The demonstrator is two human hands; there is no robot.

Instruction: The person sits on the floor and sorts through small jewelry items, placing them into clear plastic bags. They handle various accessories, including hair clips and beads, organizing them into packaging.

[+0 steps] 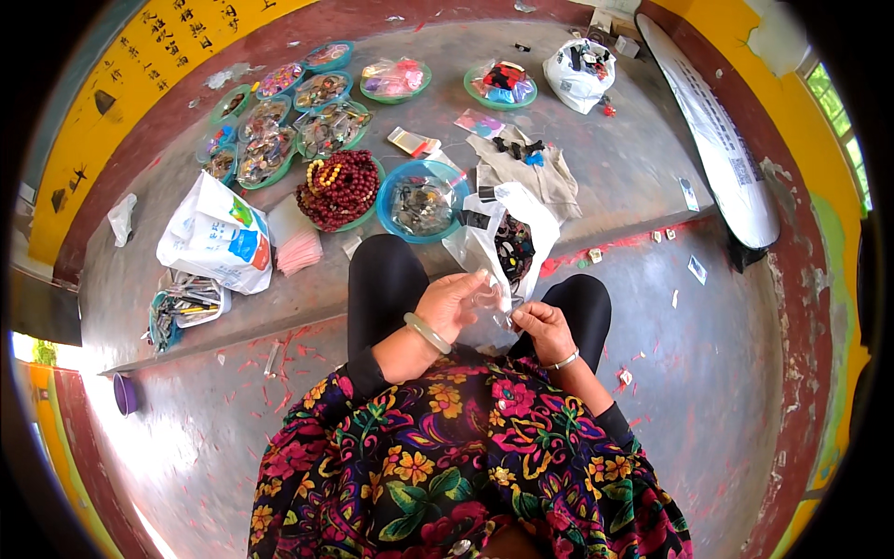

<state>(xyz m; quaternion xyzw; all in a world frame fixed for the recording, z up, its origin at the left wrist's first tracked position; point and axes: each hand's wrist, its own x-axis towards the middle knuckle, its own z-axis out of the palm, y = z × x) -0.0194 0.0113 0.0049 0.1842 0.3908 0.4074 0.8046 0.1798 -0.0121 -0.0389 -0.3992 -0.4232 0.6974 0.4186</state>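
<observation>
Between my hands, above my knees, is a small piece of thin clear plastic (486,300) that looks like a little bag. My left hand (447,306), with a pale bangle at the wrist, pinches its left side. The thumb and fingers of my right hand (544,332) are closed on its lower right edge. Whether anything is inside the plastic is too small to tell. Just beyond my hands, an open white plastic bag (533,207) holds dark, colourful small items. Beside it on the left stands a blue basin (383,207) containing small packets.
Dark red beads (346,197) fill a green basin. Several basins of packets stand farther left. A white bag (209,238) sits near a container of pens (197,303). Grey cloth (549,177) lies ahead. A raised floor edge (643,238) crosses in front of me; a long wrapped board (717,140) leans right.
</observation>
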